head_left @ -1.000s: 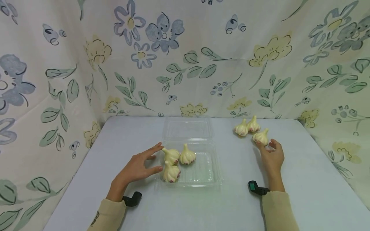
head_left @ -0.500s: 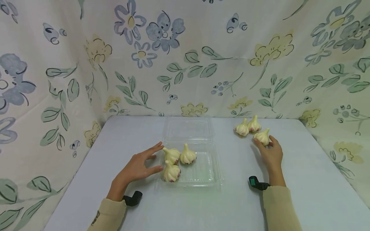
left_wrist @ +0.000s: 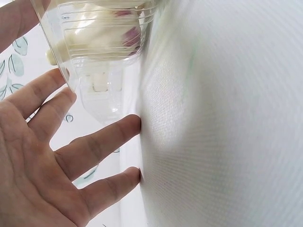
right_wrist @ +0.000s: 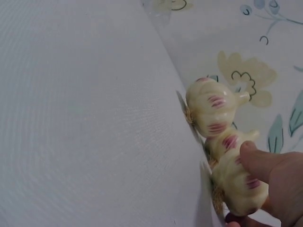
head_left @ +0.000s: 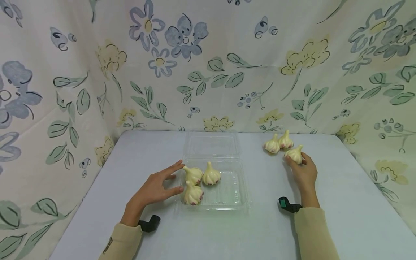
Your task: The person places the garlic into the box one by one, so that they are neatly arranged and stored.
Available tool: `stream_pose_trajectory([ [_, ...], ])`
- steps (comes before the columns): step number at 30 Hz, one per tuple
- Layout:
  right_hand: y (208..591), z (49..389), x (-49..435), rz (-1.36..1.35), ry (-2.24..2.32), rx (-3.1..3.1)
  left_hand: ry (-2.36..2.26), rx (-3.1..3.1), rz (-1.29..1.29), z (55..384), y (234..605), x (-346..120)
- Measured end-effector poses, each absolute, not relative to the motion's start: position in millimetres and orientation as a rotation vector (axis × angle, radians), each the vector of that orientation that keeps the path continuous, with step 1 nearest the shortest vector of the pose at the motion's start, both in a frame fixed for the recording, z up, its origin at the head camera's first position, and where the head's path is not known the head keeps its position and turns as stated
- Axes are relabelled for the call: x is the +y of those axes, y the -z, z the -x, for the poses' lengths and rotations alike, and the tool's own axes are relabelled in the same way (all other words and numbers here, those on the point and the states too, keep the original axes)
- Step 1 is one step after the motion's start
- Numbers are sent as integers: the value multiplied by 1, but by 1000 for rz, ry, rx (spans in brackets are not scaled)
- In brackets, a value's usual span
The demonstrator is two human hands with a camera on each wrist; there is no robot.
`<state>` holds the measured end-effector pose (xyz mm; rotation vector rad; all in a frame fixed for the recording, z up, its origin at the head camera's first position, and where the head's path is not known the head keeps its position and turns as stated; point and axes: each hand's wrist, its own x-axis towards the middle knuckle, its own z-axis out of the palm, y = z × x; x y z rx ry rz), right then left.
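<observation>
My right hand point(head_left: 305, 177) holds a cream garlic bulb point(head_left: 294, 155) between thumb and fingers at the table's right. In the right wrist view, the thumb point(right_wrist: 260, 163) lies along that bulb, and its root end is at or near the tabletop. Two more garlic bulbs point(head_left: 271, 144) point(head_left: 286, 140) stand just behind it. My left hand point(head_left: 157, 187) is at the left side of a clear plastic clamshell box point(head_left: 229, 189), fingers spread and fairly straight. In the left wrist view, some fingertips point(left_wrist: 71, 94) touch the box wall. Three garlic bulbs point(head_left: 211, 174) sit in the box's left part.
The box's clear lid point(head_left: 211, 145) lies folded back toward the rear of the white table point(head_left: 156, 144). A floral curtain point(head_left: 208, 72) hangs behind and at both sides. Each wrist wears a black camera mount point(head_left: 288, 205).
My right thumb has shifted to the left side of the nearest bulb and the fingers have closed in on its right. The bulb moved very slightly. My left hand stays put.
</observation>
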<state>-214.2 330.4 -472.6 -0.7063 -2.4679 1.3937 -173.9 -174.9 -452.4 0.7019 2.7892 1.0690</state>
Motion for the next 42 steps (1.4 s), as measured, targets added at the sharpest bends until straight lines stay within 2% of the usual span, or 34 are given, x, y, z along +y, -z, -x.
stream_pose_trajectory([
  [42, 473, 204, 334, 731, -1519, -2422, -1069, 2790, -701, 174, 453, -175],
])
